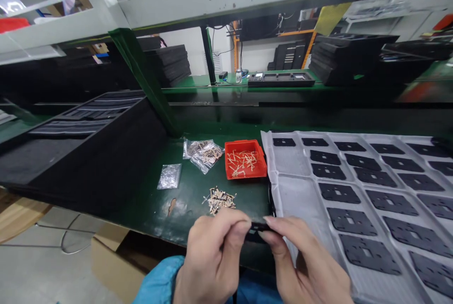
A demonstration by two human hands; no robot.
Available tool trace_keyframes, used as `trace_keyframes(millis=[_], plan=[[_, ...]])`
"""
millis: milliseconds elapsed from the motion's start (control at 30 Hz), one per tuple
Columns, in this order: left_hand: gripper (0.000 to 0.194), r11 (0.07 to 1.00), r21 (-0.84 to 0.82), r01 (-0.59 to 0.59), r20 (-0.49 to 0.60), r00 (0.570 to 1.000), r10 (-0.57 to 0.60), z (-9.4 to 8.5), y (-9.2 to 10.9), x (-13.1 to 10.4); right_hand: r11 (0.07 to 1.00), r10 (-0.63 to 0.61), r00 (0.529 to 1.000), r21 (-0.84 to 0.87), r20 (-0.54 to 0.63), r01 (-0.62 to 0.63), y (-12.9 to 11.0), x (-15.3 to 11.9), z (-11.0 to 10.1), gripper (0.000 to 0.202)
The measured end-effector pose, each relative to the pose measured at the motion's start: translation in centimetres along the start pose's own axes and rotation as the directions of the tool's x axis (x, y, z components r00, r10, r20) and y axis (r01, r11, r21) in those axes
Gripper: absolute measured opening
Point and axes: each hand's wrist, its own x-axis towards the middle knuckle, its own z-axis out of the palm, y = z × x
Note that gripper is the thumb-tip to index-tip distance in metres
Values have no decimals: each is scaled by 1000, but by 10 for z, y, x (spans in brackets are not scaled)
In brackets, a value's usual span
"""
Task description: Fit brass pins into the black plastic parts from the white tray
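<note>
Between my two hands, above the table's front edge, is a thin black plate (257, 231), seen nearly edge-on. My left hand (215, 252) pinches its left end between thumb and curled fingers. At the right end, the thumb and fingers of my right hand (300, 257) close on the same plate. Just beyond my left hand lies a loose pile of small metal pieces (220, 200). A red bin (246, 175) behind the pile holds thin, light-coloured strips. Much of the held plate is hidden by my fingers.
To the right, a tray lined with white sheet (293, 160) carries rows of flat black plates (348, 221). Clear bags of small parts (205, 153) and a small clear packet (169, 176) lie left of the bin. A large black foam box (88, 153) stands at left.
</note>
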Motion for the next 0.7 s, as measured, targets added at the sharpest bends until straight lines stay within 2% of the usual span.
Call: trace_keyframes(millis=[67,133,167,233,300,400,500,567,700], plan=[[18,976,51,-213,3,977,213,-2,-6,0,999,-36,999,30,36,35,4,3,-6,24],[17,939,87,-333,-4,942,335,-2,-10,-2,998,-10,1000,59,30,9,5,3,-10,19],[17,930,122,-346,-12,937,350,-2,-11,-4,998,-3,1000,67,28,1,5,2,-10,18],[13,932,230,-279,-32,955,293,-3,-9,-9,995,-7,1000,101,9,6,4,0,-8,16],[14,929,301,-214,-19,973,231,-7,-4,-12,991,-12,994,130,-105,26,1,-2,-1,15],[17,921,267,-283,72,959,274,-17,4,-10,991,-44,937,101,-345,84,-1,-3,11,14],[20,916,195,-350,69,937,343,-25,8,-5,986,-137,891,23,-432,163,3,-2,12,18],[23,912,169,-375,69,927,369,-28,9,-2,977,-211,898,-64,-386,202,7,0,3,19],[18,923,123,-364,91,931,354,-27,13,1,927,-349,925,-200,-149,318,7,7,-22,17]])
